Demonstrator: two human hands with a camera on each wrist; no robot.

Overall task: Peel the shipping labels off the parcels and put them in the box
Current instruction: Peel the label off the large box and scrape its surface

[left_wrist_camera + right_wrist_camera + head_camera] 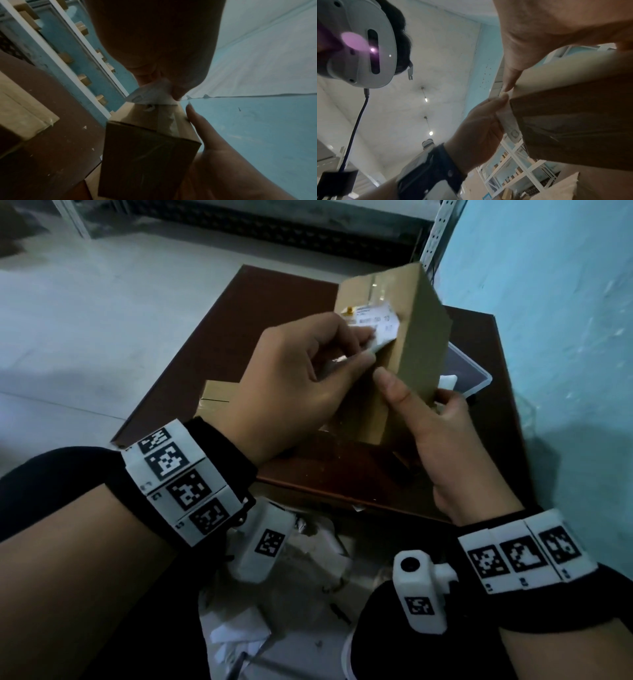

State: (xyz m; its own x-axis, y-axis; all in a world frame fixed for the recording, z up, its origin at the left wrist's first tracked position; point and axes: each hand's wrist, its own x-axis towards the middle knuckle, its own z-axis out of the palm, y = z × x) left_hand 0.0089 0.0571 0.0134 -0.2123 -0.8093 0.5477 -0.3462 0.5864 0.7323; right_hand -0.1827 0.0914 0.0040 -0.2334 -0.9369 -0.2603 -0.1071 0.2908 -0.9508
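The brown surface (281, 302) carries a clear box (474, 378) behind the upright parcel (404, 344). The right hand (442, 433) clasps the parcel steady, so the left hand (294, 374) fingers (359, 361), pinching the label (373, 323), can pull its half-lifted edge away.

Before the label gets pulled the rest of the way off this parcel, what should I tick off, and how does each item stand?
1. Left hand pinches the label: ok.
2. Right hand grips the parcel: ok.
3. Label's near edge lifted: ok.
4. Label free of tears: cannot tell.
5. Clear box within reach behind the parcel: ok.
6. Room in the box: cannot tell.
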